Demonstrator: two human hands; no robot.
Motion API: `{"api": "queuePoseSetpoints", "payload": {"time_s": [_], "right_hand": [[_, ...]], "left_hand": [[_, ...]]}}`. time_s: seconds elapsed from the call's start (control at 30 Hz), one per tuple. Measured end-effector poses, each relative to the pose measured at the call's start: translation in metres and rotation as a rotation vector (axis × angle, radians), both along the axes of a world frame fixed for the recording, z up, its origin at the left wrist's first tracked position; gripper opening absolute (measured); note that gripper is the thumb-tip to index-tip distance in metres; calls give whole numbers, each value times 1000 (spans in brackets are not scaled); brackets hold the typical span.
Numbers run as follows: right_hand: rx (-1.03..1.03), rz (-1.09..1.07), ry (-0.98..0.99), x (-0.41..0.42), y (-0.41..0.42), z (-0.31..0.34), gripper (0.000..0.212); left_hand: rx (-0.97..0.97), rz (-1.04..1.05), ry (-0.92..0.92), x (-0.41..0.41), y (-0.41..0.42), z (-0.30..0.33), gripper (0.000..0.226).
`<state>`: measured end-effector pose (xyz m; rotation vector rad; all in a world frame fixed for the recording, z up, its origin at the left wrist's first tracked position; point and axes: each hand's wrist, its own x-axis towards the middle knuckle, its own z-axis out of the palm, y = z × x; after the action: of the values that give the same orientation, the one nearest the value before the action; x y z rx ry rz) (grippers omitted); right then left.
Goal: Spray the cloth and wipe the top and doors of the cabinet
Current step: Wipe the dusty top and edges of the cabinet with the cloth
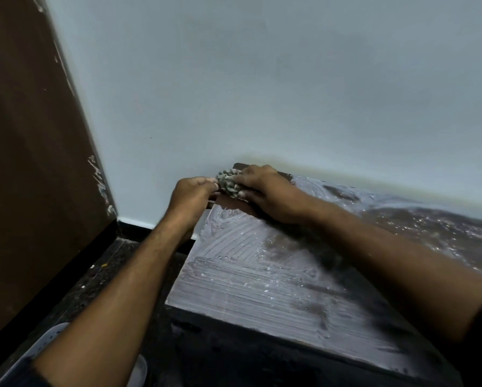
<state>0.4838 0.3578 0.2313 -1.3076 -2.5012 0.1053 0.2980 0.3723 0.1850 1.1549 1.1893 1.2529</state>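
Note:
The dark cabinet top (262, 280) fills the lower right, covered in pale streaks and white specks. At its far left corner, against the wall, a small grey nubby cloth (228, 182) is bunched up. My right hand (264, 194) presses down on the cloth from the right, fingers wrapped over it. My left hand (191, 196) reaches in from the left edge of the cabinet and pinches the cloth's left side. Most of the cloth is hidden under the fingers. No spray bottle is in view.
A pale wall (262, 93) stands right behind the cabinet. A brown panel (25, 163) with chipped paint rises at the left. Dark speckled floor (100, 275) lies left of the cabinet, with a white perforated object (44, 344) at the bottom left.

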Motion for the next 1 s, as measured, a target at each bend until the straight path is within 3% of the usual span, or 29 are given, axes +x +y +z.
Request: {"api": "queuePoseSetpoints", "payload": {"time_s": [0.17,0.37,0.53,0.7,0.87,1.0], "right_hand": [[-1,-330,-93,35,20,7,39],[-28,-91,-41,55,3,5,37],[6,-355,-85,37,22,3,38],[-42,-72,-31,16,18,1,40],[13,-316,-72,-2,40,4,39],[-48,-55,-52,-24,35,3,37]], "left_hand": [[26,-32,26,-3,-4,-4,20],[32,1,22,-2,-5,0,19],[39,25,17,2,-6,1,19],[22,23,41,-2,-10,2,20],[-1,30,42,-2,-15,8,34],[-2,53,13,-4,-14,8,33]]}}
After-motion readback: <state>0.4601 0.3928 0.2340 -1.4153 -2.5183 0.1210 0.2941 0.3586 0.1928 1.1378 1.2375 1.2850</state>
